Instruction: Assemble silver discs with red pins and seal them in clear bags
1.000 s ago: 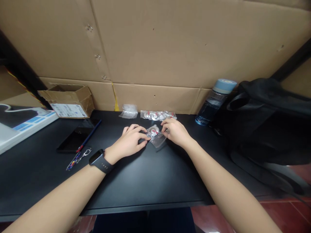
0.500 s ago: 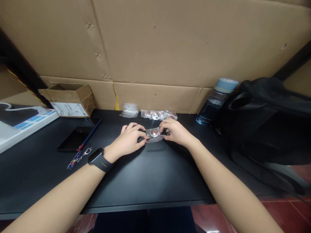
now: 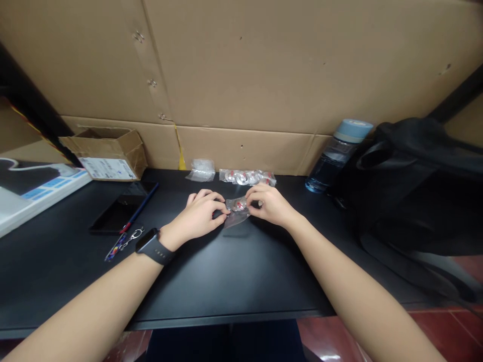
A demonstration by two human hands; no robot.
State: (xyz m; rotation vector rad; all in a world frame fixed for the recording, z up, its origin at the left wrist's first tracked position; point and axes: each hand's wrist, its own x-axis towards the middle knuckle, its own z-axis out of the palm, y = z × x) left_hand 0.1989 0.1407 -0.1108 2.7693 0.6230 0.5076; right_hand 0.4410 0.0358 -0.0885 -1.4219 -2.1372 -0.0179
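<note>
A small clear plastic bag point(image 3: 237, 211) is stretched between my two hands, just above the black desk. Inside it sits a round, shiny metal piece with a red mark, too small to name. My left hand point(image 3: 202, 213), with a dark watch on the wrist, pinches the bag's left edge. Thumb and fingers of my right hand point(image 3: 269, 205) close on its right edge. Beyond the hands lies a row of similar bagged round pieces point(image 3: 247, 177). To their left is a stack of clear plastic bags point(image 3: 202, 171).
A cardboard box point(image 3: 109, 153), a dark phone point(image 3: 121, 211) with a blue-and-red pen point(image 3: 141, 206), a keychain point(image 3: 123, 244) and a power strip point(image 3: 45, 196) occupy the left. A water bottle point(image 3: 335, 156) and a black bag point(image 3: 418, 196) stand right. Cardboard point(image 3: 245, 75) walls the back.
The bag has tilted and its lower edge hangs further down toward me. My right hand has shifted slightly left, and both hands keep their pinch.
</note>
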